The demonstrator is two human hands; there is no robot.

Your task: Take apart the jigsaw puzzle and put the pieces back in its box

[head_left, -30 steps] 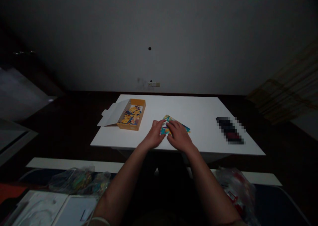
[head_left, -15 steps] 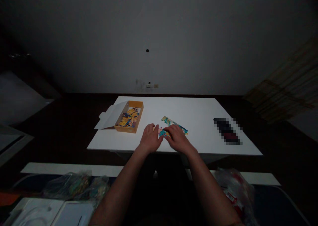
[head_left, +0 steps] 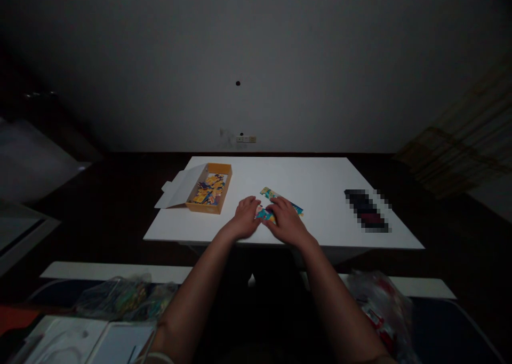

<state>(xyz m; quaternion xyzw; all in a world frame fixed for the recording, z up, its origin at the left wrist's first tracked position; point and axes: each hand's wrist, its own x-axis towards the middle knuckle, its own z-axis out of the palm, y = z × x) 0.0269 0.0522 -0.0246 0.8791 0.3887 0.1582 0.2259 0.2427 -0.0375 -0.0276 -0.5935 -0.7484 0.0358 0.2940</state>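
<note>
Colourful jigsaw puzzle pieces (head_left: pixel 263 214) in teal, yellow and pink lie near the table's front edge, between my two hands. My left hand (head_left: pixel 245 219) grips them from the left with bent fingers and thumb. From the right, my right hand (head_left: pixel 286 221) has its curled fingers and thumb on the same pieces, covering part of them. Just behind lies a slanting puzzle strip (head_left: pixel 297 208), partly hidden by my right hand. An orange box (head_left: pixel 203 208) with its white lid folded out to the left holds many loose puzzle pieces (head_left: pixel 210 189).
The white table (head_left: pixel 320 193) bears a pixelated dark object (head_left: pixel 366 212) on the right. Nearer me are a bench (head_left: pixel 120 271), plastic bags (head_left: pixel 120 297) at left, another plastic bag (head_left: pixel 382 305) at right, and a white open case (head_left: pixel 92 340).
My left hand has shifted slightly right and its fingers have closed in on the pieces. My right fingers have moved a little upward over them. The view has shifted slightly.
</note>
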